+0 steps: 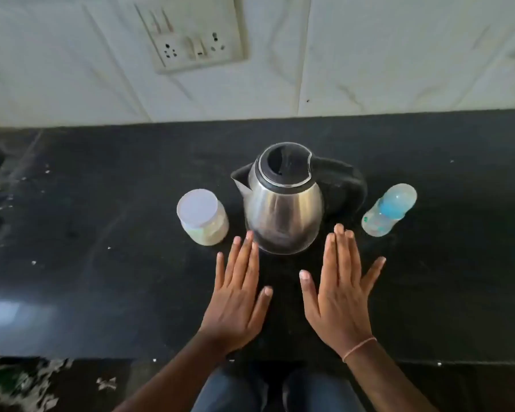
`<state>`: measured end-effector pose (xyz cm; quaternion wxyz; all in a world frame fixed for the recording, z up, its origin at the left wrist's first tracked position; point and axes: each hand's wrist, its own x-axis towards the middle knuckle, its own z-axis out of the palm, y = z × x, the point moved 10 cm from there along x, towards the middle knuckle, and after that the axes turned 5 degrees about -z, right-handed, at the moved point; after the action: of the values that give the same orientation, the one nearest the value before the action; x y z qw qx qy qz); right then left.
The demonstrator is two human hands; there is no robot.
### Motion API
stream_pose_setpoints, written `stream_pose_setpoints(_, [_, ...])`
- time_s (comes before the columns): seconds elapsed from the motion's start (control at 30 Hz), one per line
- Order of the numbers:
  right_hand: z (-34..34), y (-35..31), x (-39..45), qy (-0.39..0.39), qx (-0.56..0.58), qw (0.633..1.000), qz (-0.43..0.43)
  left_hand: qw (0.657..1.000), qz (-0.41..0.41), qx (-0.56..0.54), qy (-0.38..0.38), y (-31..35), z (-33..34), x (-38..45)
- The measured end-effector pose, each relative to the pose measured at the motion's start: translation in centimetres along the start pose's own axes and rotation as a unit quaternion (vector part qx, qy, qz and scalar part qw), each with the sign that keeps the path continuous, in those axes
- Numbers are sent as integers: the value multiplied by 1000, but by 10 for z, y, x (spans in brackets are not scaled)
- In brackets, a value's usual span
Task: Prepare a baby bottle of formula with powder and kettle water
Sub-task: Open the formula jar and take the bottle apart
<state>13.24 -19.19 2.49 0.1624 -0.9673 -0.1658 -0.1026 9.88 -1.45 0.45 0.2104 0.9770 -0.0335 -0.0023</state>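
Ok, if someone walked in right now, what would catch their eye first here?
A shiny steel kettle stands mid-counter, lid closed, its black handle to the right. A powder jar stands left of it and a capped baby bottle right. In front, the left hand and right hand are spread flat, holding nothing.

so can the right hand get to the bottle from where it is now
Probably yes. The right hand lies open and flat on the counter, and the bottle stands just beyond it to the right of the kettle, with nothing between them.
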Motion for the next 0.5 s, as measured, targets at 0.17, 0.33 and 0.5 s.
stream_pose_setpoints(0.17, [31, 12, -1, -22, -17, 1000, 7, 999, 0, 41, 14, -10, 19, 6])
stream_pose_setpoints(0.33, [49, 6, -2, -83, -61, 994, -24, 989, 10, 146, 19, -8, 33, 0])
stream_pose_setpoints(0.5, [54, 8, 1, -74, -71, 994, -26, 982, 14, 187, -2, -9, 40, 4])
